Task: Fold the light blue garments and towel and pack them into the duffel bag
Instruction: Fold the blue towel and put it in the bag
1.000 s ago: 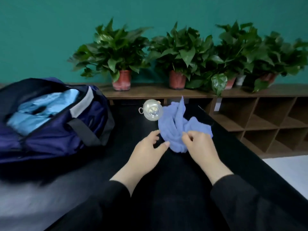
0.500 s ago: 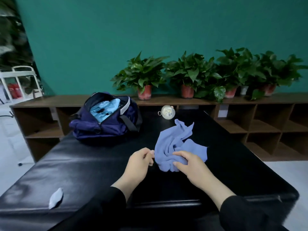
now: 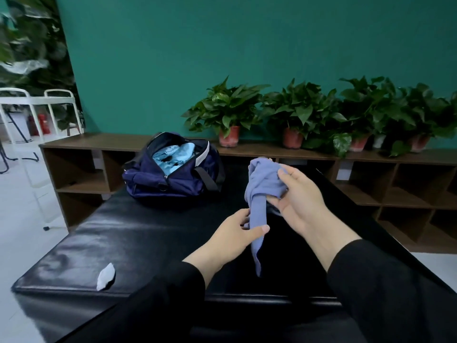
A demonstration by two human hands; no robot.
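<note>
Our right hand (image 3: 300, 203) gripped the bunched upper part of the towel (image 3: 265, 186), raised clear of the black bench (image 3: 138, 236), while our left hand (image 3: 238, 232) pinched its hanging tail between thumb and fingers. The open bag (image 3: 173, 174), already holding light blue garments (image 3: 171, 157), stood well apart at the bench's far left. Because the cloth was twisted rather than spread, we judged that a fold begun here could trap creases, or the tail could slip from so light a pinch.

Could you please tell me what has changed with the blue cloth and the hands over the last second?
The blue cloth has been lifted off the black table: the right hand grips its bunched top, the left hand pinches the hanging tail. The duffel bag stays open, light blue garments inside.
</note>
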